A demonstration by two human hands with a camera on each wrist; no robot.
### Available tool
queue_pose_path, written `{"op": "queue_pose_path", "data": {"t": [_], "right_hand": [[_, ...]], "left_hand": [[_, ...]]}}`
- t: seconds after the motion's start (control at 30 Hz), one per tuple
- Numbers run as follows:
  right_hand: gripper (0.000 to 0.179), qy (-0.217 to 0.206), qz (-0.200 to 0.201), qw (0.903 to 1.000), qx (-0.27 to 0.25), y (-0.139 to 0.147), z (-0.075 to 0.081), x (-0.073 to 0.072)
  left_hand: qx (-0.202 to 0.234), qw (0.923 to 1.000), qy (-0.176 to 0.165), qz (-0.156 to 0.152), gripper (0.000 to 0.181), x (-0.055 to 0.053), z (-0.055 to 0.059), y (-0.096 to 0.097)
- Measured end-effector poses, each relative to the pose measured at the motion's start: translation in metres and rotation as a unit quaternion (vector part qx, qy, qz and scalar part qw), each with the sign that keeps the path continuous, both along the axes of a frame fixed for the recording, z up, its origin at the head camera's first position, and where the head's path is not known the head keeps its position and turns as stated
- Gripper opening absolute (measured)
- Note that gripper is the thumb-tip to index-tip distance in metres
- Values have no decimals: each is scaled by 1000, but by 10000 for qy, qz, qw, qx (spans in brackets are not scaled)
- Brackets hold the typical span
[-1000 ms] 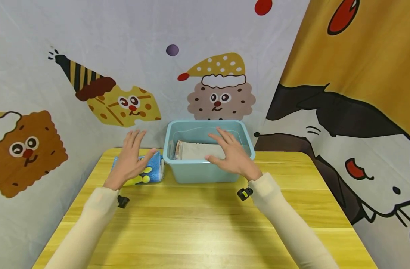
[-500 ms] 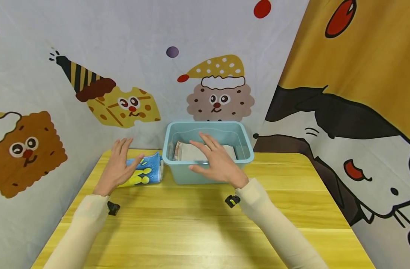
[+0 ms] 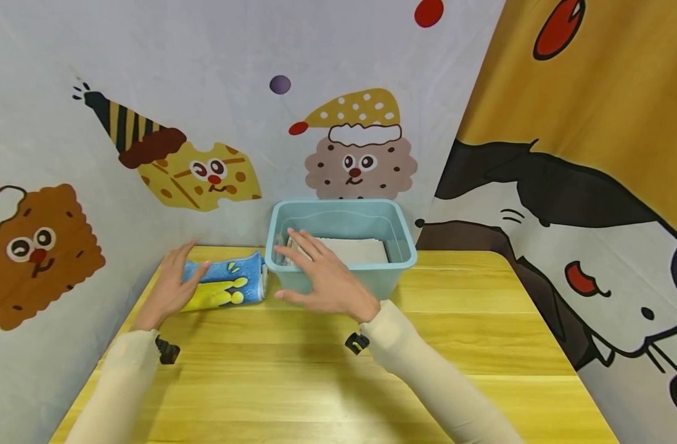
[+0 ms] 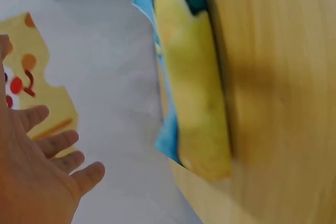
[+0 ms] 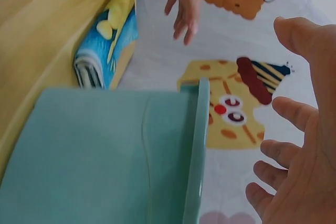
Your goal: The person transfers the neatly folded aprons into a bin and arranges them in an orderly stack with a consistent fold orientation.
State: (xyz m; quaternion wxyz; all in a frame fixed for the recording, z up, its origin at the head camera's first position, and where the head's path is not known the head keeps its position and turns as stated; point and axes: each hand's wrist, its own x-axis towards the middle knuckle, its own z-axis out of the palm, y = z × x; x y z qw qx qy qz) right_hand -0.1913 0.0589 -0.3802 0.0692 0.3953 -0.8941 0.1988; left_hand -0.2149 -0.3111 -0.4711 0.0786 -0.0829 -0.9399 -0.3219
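Observation:
A folded blue and yellow towel lies at the table's back left. Over its left end hovers my left hand, fingers spread. In the left wrist view this hand is apart from the towel and holds nothing. My right hand hangs in front of the light blue plastic bin, overlapping its front left part in the head view. Its fingers are extended, and the right wrist view shows the right hand with nothing in it. Folded cream cloth lies inside the bin.
A wooden table carries the bin and the towel. Close behind its back edge hangs a white curtain with cartoon prints, and a yellow one covers the right side. The towel lies just left of the bin.
Both hands have moved left: the left one toward the towel's left end, the right one from the bin's right side to its front left. The towel and bin stay put.

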Motion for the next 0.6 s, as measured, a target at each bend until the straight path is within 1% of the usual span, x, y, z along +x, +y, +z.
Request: {"op": "queue_pose_path", "data": {"t": [0.17, 0.3, 0.47, 0.6], "right_hand": [[82, 66, 235, 9996, 104, -16, -5, 7], [82, 13, 431, 9989, 166, -28, -11, 14], [82, -243, 678, 9964, 452, -45, -22, 24], [82, -570, 772, 9934, 624, -57, -34, 24]], "left_hand": [[105, 9992, -374, -42, 78, -1, -12, -14], [23, 9980, -635, 19, 79, -1, -22, -24], [-156, 9962, -858, -15, 79, 0, -33, -32], [-243, 9950, -962, -119, 79, -1, -41, -35]]}}
